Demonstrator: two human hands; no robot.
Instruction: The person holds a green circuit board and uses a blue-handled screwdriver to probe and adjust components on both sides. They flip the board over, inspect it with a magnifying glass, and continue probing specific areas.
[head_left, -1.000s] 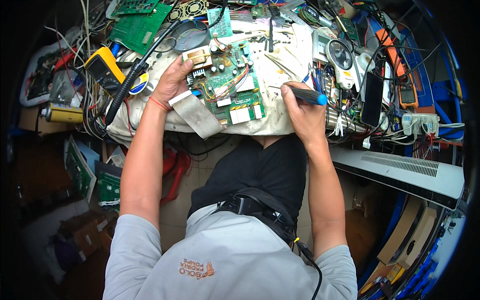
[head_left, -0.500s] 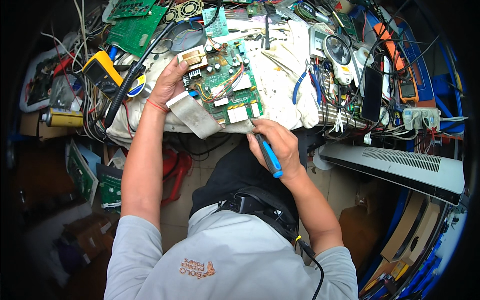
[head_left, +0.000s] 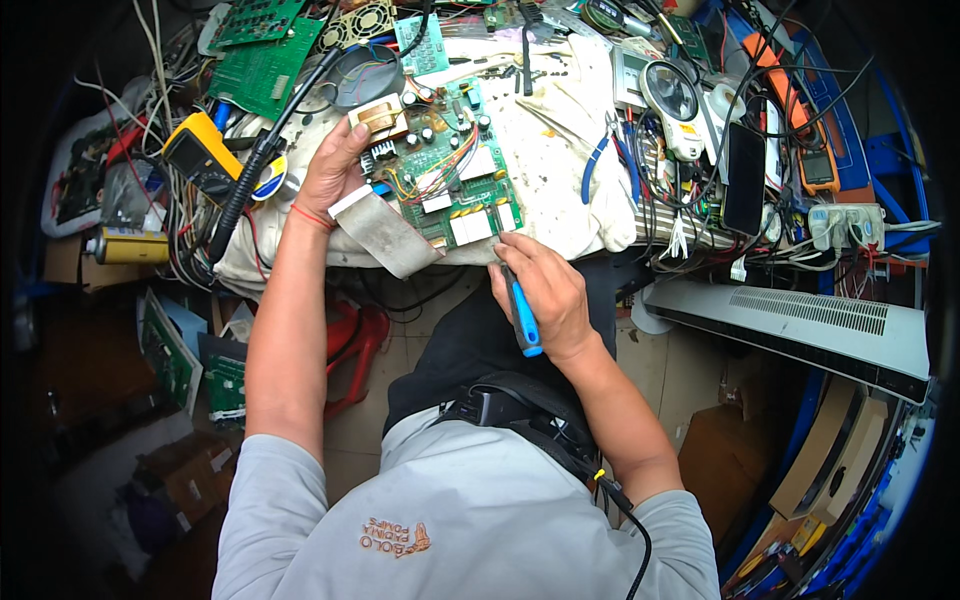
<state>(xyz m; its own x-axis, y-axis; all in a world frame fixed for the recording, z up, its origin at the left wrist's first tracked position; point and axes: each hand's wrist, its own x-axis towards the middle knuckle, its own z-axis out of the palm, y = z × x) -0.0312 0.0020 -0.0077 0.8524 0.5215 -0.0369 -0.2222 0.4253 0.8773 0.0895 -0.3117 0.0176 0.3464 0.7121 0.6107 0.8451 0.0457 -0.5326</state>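
Observation:
A green circuit board (head_left: 417,165) with capacitors, white blocks and coloured wires is over the cloth-covered bench. My left hand (head_left: 337,165) grips its left edge, thumb by the copper-wound transformer (head_left: 381,118). From that corner a wide grey strip (head_left: 385,237), seemingly a flat ribbon cable, hangs towards me. My right hand (head_left: 552,297) is closed around the blue and black handle of a screwdriver-like tool (head_left: 524,322), fingertips beside the board's near right corner. The tool's tip is hidden, so I cannot tell whether it touches the board.
A yellow multimeter (head_left: 200,155) and a black flexible tube (head_left: 245,190) lie to the left. Blue-handled pliers (head_left: 597,168), a round magnifier (head_left: 672,95), a black phone (head_left: 743,180) and an orange meter (head_left: 817,168) crowd the right. A white cloth (head_left: 560,180) covers the bench.
My right hand has shifted slightly left, and the tool's handle has swung to a steeper angle. My left hand still holds the board in nearly the same place.

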